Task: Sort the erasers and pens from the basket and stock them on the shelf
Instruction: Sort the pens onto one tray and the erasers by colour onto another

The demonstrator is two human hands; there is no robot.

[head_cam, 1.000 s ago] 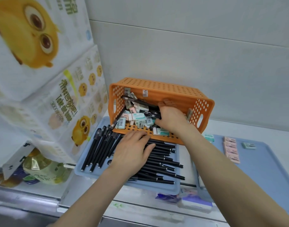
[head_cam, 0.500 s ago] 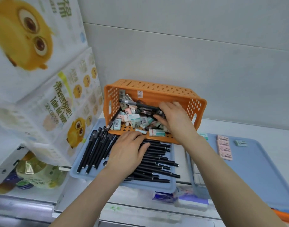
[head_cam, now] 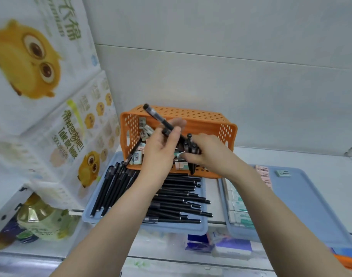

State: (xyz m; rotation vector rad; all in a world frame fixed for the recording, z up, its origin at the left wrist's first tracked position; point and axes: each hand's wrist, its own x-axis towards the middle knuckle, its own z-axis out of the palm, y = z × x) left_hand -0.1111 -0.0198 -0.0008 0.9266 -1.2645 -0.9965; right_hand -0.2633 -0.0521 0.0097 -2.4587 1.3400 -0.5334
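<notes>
An orange perforated basket lies tipped on its side on the shelf, with erasers and pens spilling toward me. My left hand is raised in front of it and pinches one black pen that points up and left. My right hand grips a small bundle of black pens at the basket's mouth. Below them a blue tray holds several black pens laid in rows.
A second blue tray at the right holds pink erasers, a green eraser and boxed erasers along its left wall. Large tissue packs with a yellow bird print stand at the left. A bottle sits lower left.
My left hand has lifted off the pens in the tray and now holds a pen up at the basket. My right hand has pulled a bundle of pens out of the basket.
</notes>
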